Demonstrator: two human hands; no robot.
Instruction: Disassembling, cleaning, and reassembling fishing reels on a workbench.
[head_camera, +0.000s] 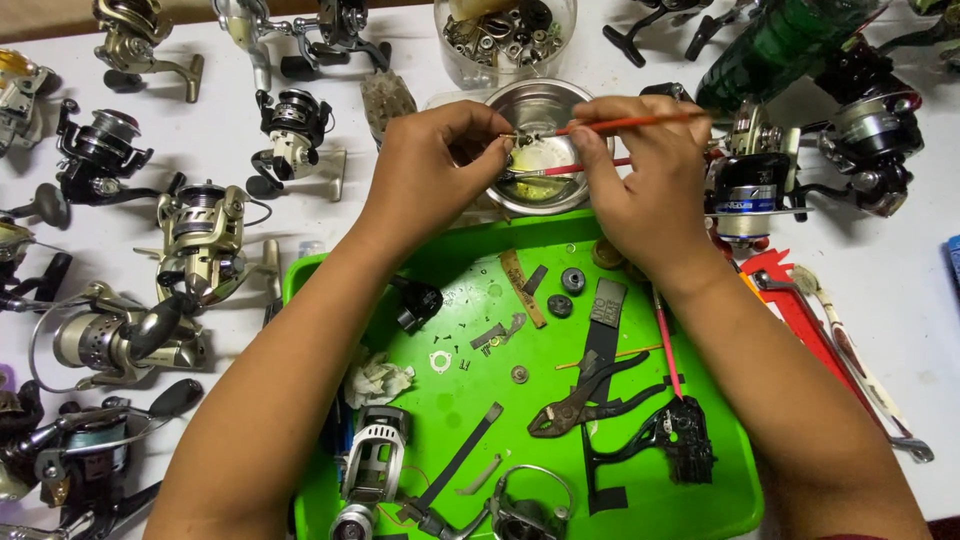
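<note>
Both hands are working over the steel bowl (540, 150), which is sitting on the white table (900, 290) just beyond the far edge of the green tray (690, 500).

The left hand (430, 170) is closing its fingertips on a small metal part (512, 140), pinching it above the bowl; the part is too small to identify further. Judged by its look, it is light, rigid and probably slick with the yellowish fluid pooling in the bowl, so a firm fingertip pinch at its ends appears the safest hold.

The right hand (650, 185) is gripping a thin red-handled brush (625, 124) between thumb and fingers, its tip touching the part. The handle looks light, stiff and easy to steer from mid-shaft. A second red-handled tool (575, 170) is resting across the bowl's rim.

Lying in the tray are pliers (580, 405), a black reel body (685, 440), washers and loose strips. Fishing reels (200, 235) are standing about the table to the left, and a clear jar of parts (505, 35) is standing beyond the bowl.
</note>
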